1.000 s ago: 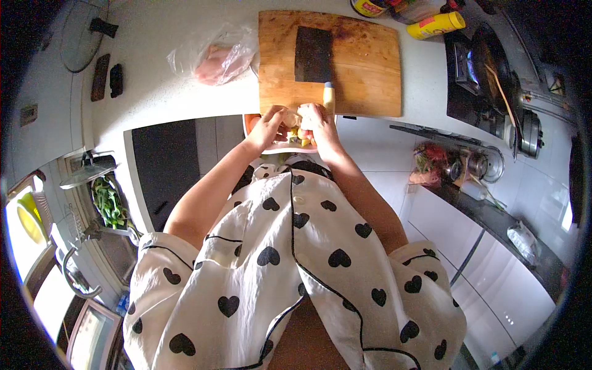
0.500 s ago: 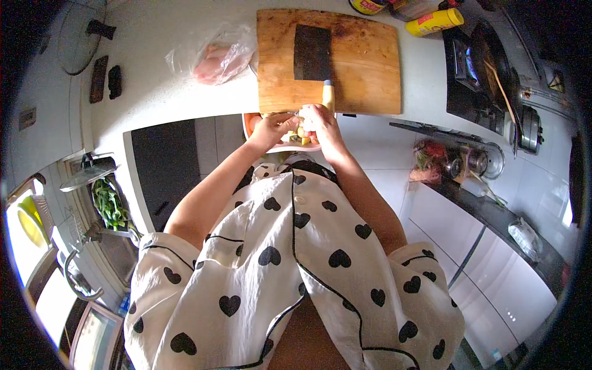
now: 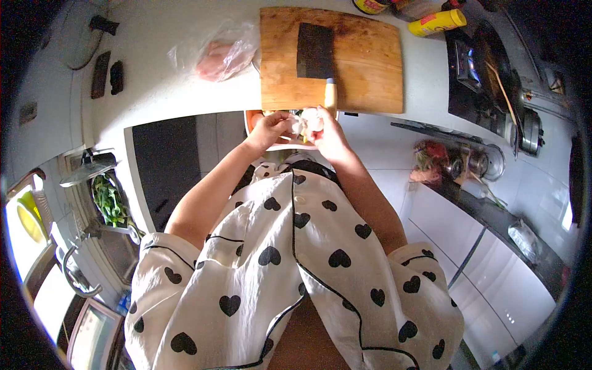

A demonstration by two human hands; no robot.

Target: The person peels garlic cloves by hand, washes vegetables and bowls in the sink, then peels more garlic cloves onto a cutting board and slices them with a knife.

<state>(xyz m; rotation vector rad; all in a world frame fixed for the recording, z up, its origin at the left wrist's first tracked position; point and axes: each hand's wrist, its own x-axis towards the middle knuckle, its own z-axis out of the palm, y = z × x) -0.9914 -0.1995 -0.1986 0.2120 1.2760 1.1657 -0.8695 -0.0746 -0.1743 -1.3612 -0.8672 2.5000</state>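
My right hand (image 3: pixel 331 134) is closed around a pale, papery lump that looks like a garlic bulb (image 3: pixel 313 119). The fingers of my left hand (image 3: pixel 270 131) pinch a whitish bit at the bulb's left side; whether it is a clove or skin I cannot tell. Both hands are over an orange and white container (image 3: pixel 249 122) with yellowish and green scraps in it, largely hidden by my hands. Just beyond them a wooden cutting board (image 3: pixel 370 68) lies on the counter. On it rests a cleaver with a dark blade (image 3: pixel 314 52), its pale handle (image 3: pixel 330 94) pointing toward me.
A clear plastic bag with pink raw meat (image 3: pixel 217 60) lies left of the board. A yellow bottle (image 3: pixel 438 23) lies at the back right, near a stove with a dark wok (image 3: pixel 493 58). Leafy greens (image 3: pixel 110 200) are in the sink area at left.
My hands have tilted upward and the pale bulb now shows more plainly between them. My left fingers have drawn slightly apart from my right. The view has shifted a little.
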